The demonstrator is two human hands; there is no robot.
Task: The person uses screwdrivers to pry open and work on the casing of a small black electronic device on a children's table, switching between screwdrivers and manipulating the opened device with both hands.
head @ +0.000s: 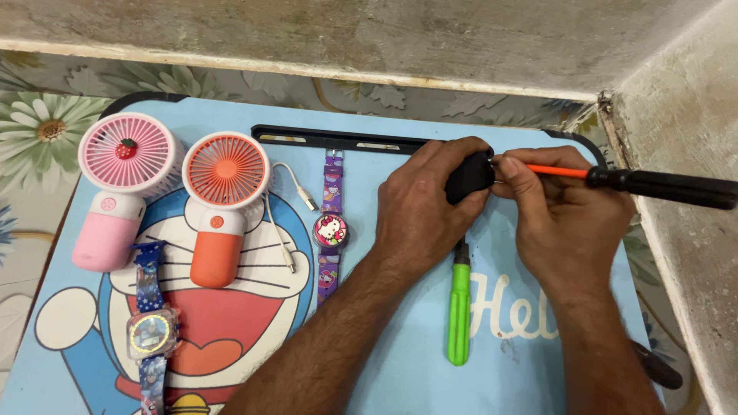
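My left hand point(423, 204) grips a small black device point(470, 177) above the blue cartoon table point(400, 330). Pinched in the fingers of my right hand point(557, 215) is a screwdriver with an orange shaft and black handle point(653, 184), its tip at the black device. A green-handled screwdriver point(459, 307) lies on the table just below both hands. A long black strip point(338, 141) lies behind the left hand.
On the left stand a pink handheld fan point(119, 184) and an orange handheld fan point(221, 204), with a white cable point(280, 223). A purple cartoon watch point(331, 229) and a blue watch point(152, 330) lie flat. Concrete walls point(684, 253) close in the back and right.
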